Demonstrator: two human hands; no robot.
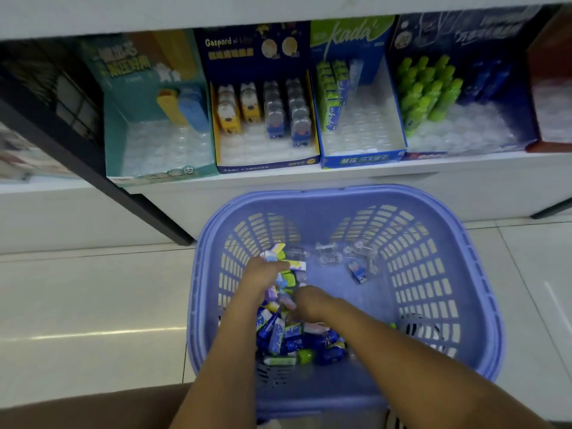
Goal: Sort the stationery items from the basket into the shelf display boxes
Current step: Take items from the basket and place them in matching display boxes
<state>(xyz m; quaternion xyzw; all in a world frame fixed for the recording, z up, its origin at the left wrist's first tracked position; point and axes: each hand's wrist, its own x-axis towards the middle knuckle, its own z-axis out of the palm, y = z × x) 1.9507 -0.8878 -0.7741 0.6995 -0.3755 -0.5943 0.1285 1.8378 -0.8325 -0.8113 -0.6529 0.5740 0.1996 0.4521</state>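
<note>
L hand [263, 274], R hand [309, 301], forearms bare; brown garment [93, 408] over lap, btm left.

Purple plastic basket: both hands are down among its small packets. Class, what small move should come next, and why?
Probably lift the left hand, which grips several small colourful packets, out of the purple slotted plastic basket toward the cardboard display boxes on the white shelf, whose clear trays show many empty slots.
</note>
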